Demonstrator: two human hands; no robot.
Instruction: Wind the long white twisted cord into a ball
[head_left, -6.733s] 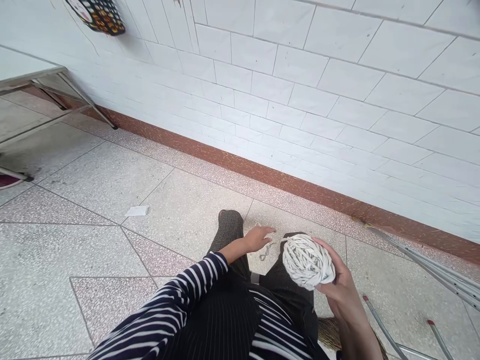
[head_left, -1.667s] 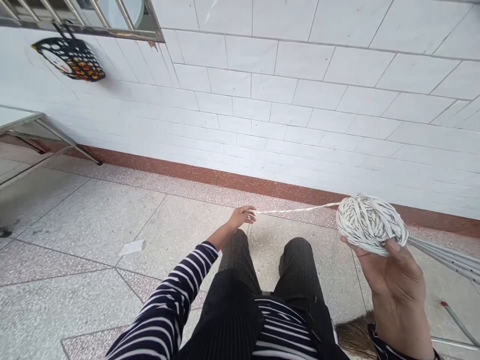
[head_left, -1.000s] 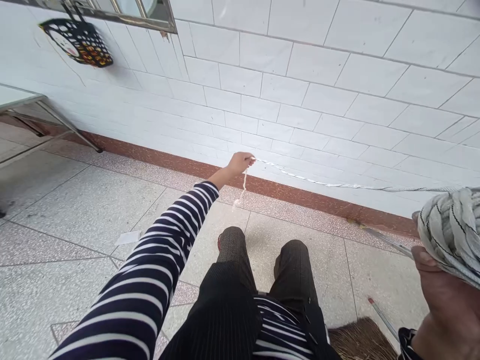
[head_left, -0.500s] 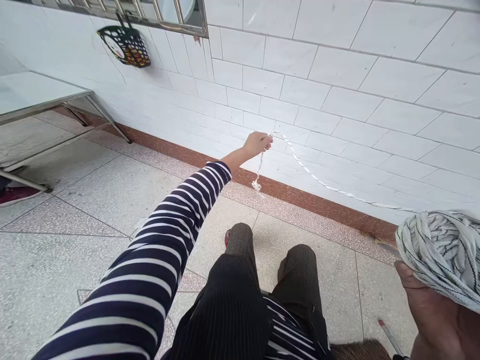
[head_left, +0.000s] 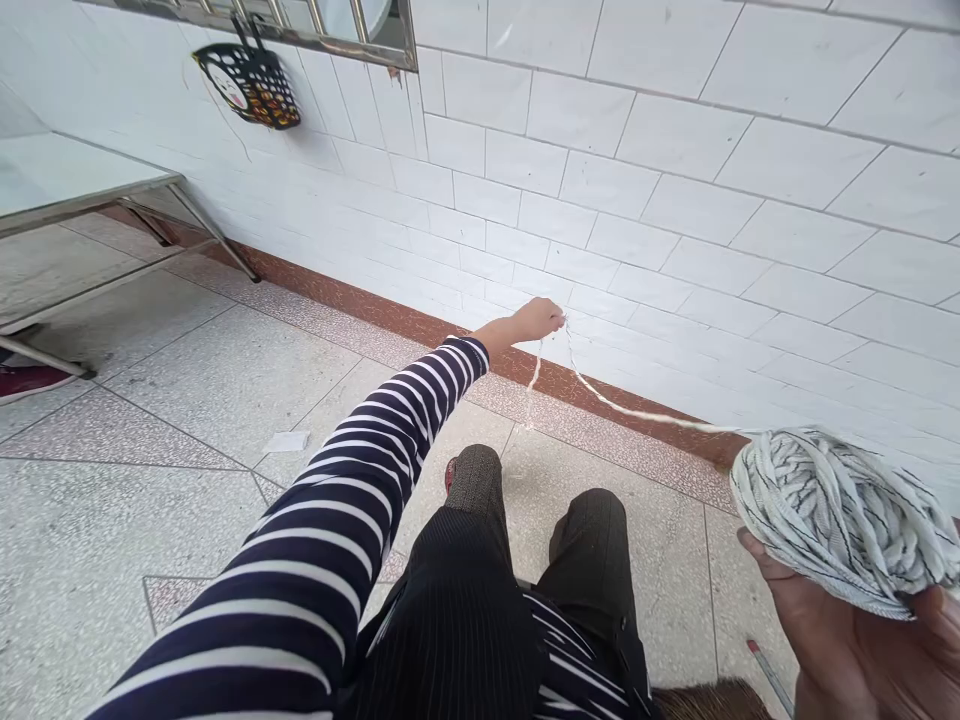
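My right hand (head_left: 847, 640) cradles a large ball of white cord with thin black flecks (head_left: 844, 518) at the lower right. One strand of cord (head_left: 645, 412) runs from the ball up and left to my left hand (head_left: 534, 320), which is stretched out in front of the tiled wall and pinches the strand near its frayed end. That end hangs down a little below the fingers. My striped sleeve reaches across the middle of the view, above my dark trousers (head_left: 525, 560).
A metal-framed table (head_left: 90, 190) stands at the far left against the white tiled wall. A black patterned basket (head_left: 251, 85) hangs under a barred window. A scrap of white paper (head_left: 286, 441) lies on the speckled floor. A broom head (head_left: 712, 698) and a thin rod (head_left: 766, 672) sit at the bottom right.
My left hand pulled a strand off the ball and raised it out to arm's length. In the last half second it dropped slightly and the ball came back inward, so the strand sags.
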